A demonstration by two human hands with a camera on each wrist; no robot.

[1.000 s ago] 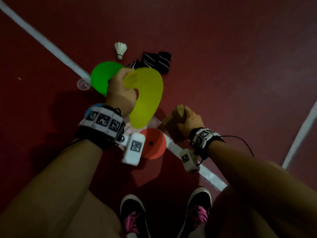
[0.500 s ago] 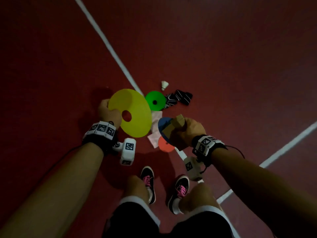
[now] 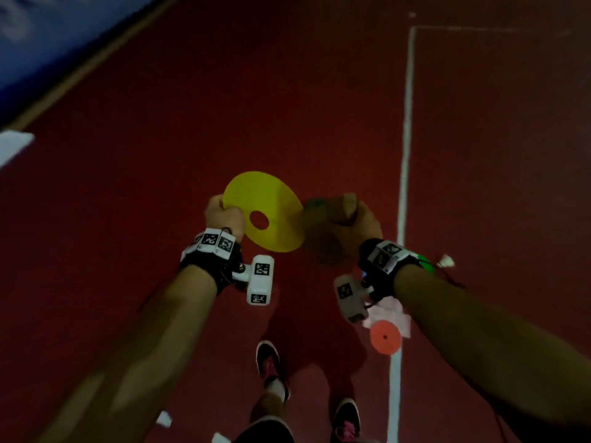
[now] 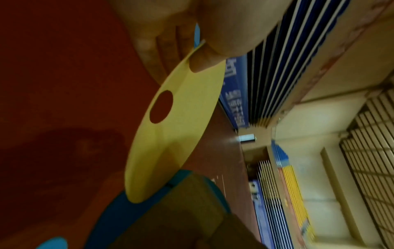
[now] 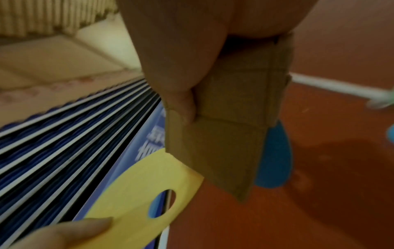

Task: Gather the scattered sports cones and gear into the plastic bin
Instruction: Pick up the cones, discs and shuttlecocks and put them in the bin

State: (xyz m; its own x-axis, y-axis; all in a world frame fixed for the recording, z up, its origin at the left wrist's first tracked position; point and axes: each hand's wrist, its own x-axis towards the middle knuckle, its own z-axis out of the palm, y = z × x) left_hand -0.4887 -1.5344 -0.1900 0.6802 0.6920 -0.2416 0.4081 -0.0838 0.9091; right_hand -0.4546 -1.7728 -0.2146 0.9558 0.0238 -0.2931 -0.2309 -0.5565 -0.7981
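Note:
My left hand (image 3: 220, 214) pinches the rim of a yellow disc cone (image 3: 275, 199), thumb on top (image 4: 213, 50), and holds it tilted at waist height. Close beside it my right hand (image 3: 351, 228) grips a folded brown cardboard piece (image 5: 230, 134) together with a blue disc cone (image 5: 275, 160). The yellow cone (image 4: 181, 134) reaches the blue cone (image 4: 119, 210) and the cardboard (image 4: 183, 212) with its far edge. An orange cone (image 3: 385, 337), a green cone (image 3: 425, 263) and a shuttlecock (image 3: 446, 261) lie on the floor under my right arm. No plastic bin is in view.
The floor is dark red court with a white line (image 3: 404, 155) running ahead on the right. A pale cloth (image 3: 388, 311) lies by the orange cone. A blue banner (image 3: 48, 36) borders the court at far left. My shoes (image 3: 268, 359) are below.
I have risen and turned left; the gear left on the floor slid to the lower right. My hands have come together, the yellow cone now meeting the blue cone and cardboard.

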